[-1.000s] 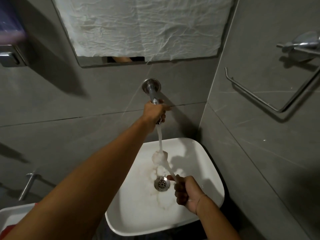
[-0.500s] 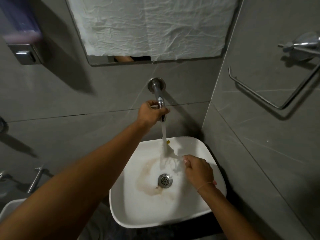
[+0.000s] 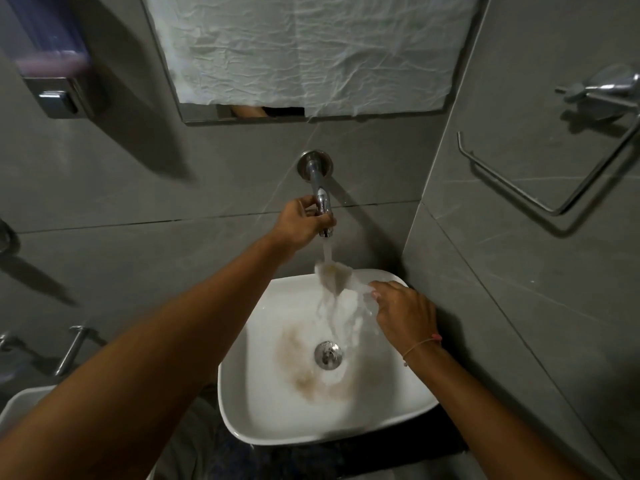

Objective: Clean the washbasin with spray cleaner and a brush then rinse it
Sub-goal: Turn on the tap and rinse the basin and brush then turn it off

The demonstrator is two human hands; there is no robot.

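A white square washbasin (image 3: 263, 410) sits below a chrome wall tap (image 3: 320, 188). Water runs from the tap's spout. My left hand (image 3: 299, 223) is closed around the tap near the spout. My right hand (image 3: 403, 315) holds a white brush by its handle over the basin's far right side. The brush head (image 3: 334, 273) is right under the stream, and water splashes off it. Brown dirty water pools around the metal drain (image 3: 328, 355).
A paper-covered mirror (image 3: 304, 50) hangs above the tap. A soap dispenser (image 3: 52, 60) is on the wall at upper left. A chrome towel holder (image 3: 554, 171) juts from the right wall, close to the basin. Another white fixture (image 3: 20, 403) shows at lower left.
My right hand has lifted the brush from near the drain up to the far side of the basin, directly under the spout. My left hand stays on the tap.
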